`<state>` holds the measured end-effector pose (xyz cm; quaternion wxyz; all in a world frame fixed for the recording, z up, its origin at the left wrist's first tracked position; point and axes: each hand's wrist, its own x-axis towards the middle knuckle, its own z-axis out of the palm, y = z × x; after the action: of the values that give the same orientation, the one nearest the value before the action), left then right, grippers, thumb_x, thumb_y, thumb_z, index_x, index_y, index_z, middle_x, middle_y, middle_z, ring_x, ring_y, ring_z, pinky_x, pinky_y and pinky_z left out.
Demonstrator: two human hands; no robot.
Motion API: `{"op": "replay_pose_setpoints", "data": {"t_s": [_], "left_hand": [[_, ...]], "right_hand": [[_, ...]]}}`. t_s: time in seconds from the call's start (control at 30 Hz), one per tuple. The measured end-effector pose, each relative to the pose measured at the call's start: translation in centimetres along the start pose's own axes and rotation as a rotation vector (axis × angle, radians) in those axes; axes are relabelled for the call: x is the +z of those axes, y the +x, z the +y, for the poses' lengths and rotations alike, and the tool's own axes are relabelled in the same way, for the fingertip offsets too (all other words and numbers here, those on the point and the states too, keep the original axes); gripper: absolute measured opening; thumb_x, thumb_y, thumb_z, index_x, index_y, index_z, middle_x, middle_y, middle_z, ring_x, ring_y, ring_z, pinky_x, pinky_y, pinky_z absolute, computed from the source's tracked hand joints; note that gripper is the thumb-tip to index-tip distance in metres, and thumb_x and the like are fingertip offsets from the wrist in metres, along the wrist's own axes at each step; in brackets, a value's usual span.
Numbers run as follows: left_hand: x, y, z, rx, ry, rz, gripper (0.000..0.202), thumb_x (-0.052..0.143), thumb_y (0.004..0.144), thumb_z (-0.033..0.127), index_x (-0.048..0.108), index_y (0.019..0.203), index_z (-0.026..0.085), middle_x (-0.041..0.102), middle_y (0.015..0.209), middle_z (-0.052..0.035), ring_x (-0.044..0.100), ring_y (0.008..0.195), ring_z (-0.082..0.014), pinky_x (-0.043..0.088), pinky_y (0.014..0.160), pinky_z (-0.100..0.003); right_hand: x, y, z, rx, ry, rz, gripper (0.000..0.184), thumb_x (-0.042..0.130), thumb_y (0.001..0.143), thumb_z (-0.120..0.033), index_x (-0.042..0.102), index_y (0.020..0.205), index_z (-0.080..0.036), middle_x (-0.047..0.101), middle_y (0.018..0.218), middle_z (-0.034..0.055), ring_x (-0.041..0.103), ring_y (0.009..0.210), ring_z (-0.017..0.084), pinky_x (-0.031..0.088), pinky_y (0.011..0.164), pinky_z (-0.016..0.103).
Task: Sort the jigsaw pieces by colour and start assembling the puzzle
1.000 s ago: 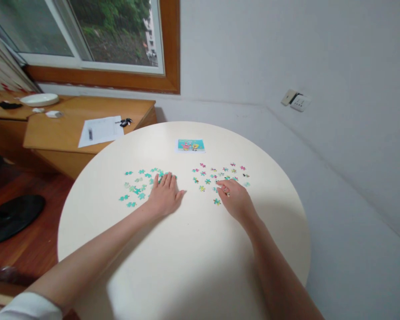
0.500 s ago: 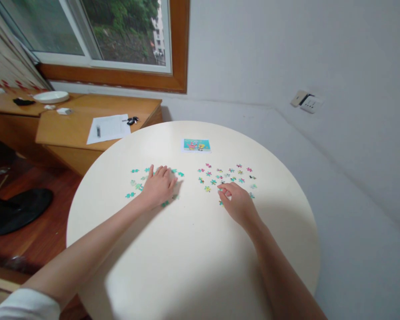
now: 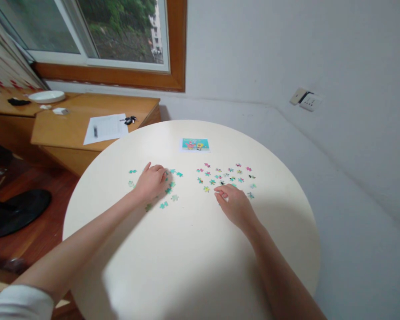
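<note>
On the round cream table [image 3: 193, 258], my left hand [image 3: 151, 182] lies over a scatter of teal puzzle pieces [image 3: 164, 205]. Its fingers are curled down on them and the thumb sticks out; what is under the fingers is hidden. My right hand [image 3: 235, 205] rests at the near edge of a second scatter of pink, yellow and teal pieces [image 3: 233, 171]. Its fingertips are pinched together on a small piece. A small cartoon picture card [image 3: 195, 144] lies flat beyond both groups.
A wooden desk [image 3: 63, 129] stands left of the table with a sheet of paper [image 3: 106, 128], keys [image 3: 130, 119] and a white plate [image 3: 46, 96]. A black chair base [image 3: 16, 211] sits on the floor. The wall socket [image 3: 306, 101] is at the right.
My left hand has gone from flat to curled and slid left over the teal pieces, shifting some toward me. My right hand has drawn back slightly with its pinch.
</note>
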<state>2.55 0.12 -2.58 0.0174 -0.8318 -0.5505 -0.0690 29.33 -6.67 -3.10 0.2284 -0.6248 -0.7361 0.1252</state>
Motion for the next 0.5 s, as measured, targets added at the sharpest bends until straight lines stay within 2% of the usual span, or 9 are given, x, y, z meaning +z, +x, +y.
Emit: {"op": "replay_pose_setpoints", "data": {"t_s": [0.13,0.23,0.4,0.5], "left_hand": [[0.2,1.2,-1.2,0.008,0.018,-0.07,0.042,0.032,0.08,0.013,0.067,0.104,0.014,0.065,0.12,-0.0125,0.059,0.112,-0.0237,0.028,0.111,-0.05],[0.6,1.4,-2.1,0.036,-0.011,-0.065,0.044,0.032,0.079,0.011,0.066,0.108,0.014,0.064,0.123,-0.0119,0.059,0.113,-0.0223,0.027,0.112,-0.049],[0.9,1.4,-3.0,0.053,-0.102,-0.004,0.04,0.031,0.08,0.011,0.067,0.097,0.018,0.072,0.105,-0.0057,0.065,0.097,-0.0176,0.027,0.112,-0.049],[1.0,1.4,-3.3,0.074,-0.118,0.006,0.04,0.031,0.08,0.01,0.067,0.095,0.019,0.071,0.105,-0.0053,0.064,0.098,-0.0179,0.026,0.111,-0.051]], "right_hand": [[-0.1,-0.1,-0.3,-0.003,-0.016,-0.015,0.024,0.044,0.084,-0.017,0.067,0.086,-0.019,0.067,0.085,0.0061,0.059,0.073,0.015,0.045,0.076,0.028],[-0.1,-0.2,-0.5,0.002,-0.016,-0.016,0.022,0.046,0.083,-0.017,0.067,0.086,-0.02,0.068,0.086,0.0053,0.059,0.075,0.016,0.044,0.077,0.029],[-0.1,-0.3,-0.7,-0.019,-0.004,-0.025,0.021,0.047,0.083,-0.019,0.067,0.086,-0.02,0.067,0.084,0.0055,0.059,0.075,0.016,0.044,0.076,0.029],[-0.1,-0.4,-0.6,-0.019,0.002,-0.033,0.02,0.047,0.083,-0.018,0.067,0.086,-0.02,0.067,0.084,0.0054,0.058,0.073,0.016,0.045,0.075,0.028]]}}
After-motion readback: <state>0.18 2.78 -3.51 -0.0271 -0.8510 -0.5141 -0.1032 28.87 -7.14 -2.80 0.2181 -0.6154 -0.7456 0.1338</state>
